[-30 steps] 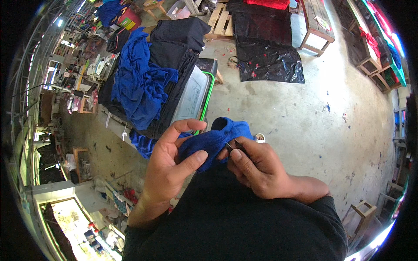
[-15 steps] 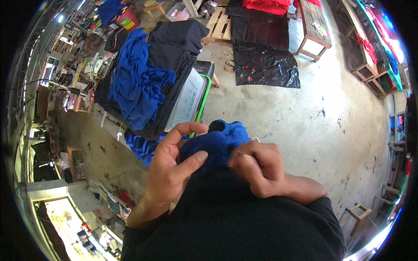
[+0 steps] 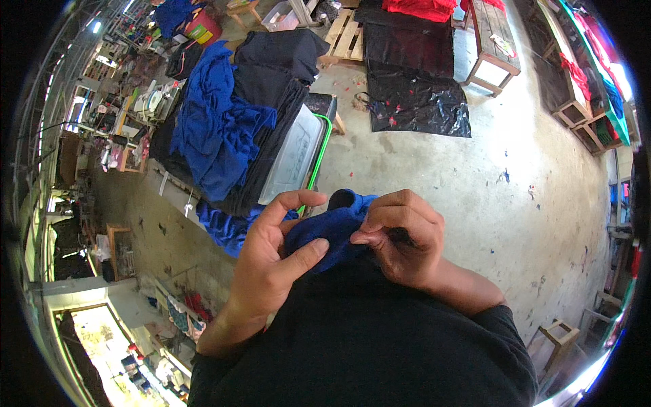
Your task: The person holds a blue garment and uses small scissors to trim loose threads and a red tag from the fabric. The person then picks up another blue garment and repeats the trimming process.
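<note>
A bunched piece of blue cloth (image 3: 319,234) is held up in front of my chest, with a dark round opening at its top. My left hand (image 3: 264,254) is closed round the cloth's left side, thumb across the near face and index finger curved over the top. At the right edge of the cloth, my right hand (image 3: 410,234) is curled in a pinch, its thumb and fingertips against the fabric. The curled right fingers hide whatever lies inside that grip.
To the left, a table carries stacked black cloth (image 3: 278,54), a crumpled blue pile (image 3: 217,129) and a clear plastic bin lid (image 3: 291,159) beside a green rim. Black sheeting (image 3: 420,102) lies on the concrete floor ahead. A wooden bench (image 3: 491,41) stands at the far right.
My right hand has turned and its fingers have drawn up along the cloth's right edge. The cloth looks narrower and more folded; my left hand keeps its hold.
</note>
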`<state>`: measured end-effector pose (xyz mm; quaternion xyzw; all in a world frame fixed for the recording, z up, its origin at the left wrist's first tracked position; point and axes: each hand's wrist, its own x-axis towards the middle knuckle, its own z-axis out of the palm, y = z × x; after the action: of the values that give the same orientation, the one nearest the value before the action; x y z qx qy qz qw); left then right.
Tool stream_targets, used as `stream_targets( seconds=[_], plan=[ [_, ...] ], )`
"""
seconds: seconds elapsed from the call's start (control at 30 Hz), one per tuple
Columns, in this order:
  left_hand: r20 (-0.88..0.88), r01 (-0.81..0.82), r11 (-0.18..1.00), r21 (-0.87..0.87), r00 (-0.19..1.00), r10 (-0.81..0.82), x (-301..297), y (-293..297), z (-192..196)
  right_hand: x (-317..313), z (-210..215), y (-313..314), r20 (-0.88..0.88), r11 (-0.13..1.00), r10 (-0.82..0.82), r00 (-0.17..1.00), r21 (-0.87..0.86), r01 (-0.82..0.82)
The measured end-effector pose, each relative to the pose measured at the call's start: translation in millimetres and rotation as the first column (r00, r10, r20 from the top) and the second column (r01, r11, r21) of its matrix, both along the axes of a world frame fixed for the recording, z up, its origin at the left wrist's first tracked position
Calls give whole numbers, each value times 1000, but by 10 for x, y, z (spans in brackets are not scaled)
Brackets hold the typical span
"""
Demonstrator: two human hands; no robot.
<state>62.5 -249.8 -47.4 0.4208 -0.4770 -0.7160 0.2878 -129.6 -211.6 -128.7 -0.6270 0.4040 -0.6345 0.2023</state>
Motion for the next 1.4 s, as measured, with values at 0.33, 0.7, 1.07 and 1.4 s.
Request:
stream_targets(
  seconds=[0.33, 0.7, 1.07, 1.4],
  plan=[
    [12, -38, 999, -7, 999, 38, 21, -1, -28, -678, -291, -74, 240, 877, -370, 898, 408, 253],
    [280, 43, 957, -286, 959, 41, -132, -8, -40, -329, 310, 276, 417, 592, 394, 819, 566, -573],
    [327, 105, 891, -442, 944, 50, -282, 41, 21, -255, 275, 234, 484, 554, 399, 779, 550, -625],
    [352, 114, 842, -528, 931, 94, -300, 16, -13, -262, 233, 175, 493, 545, 415, 765, 538, -643]
  ],
)
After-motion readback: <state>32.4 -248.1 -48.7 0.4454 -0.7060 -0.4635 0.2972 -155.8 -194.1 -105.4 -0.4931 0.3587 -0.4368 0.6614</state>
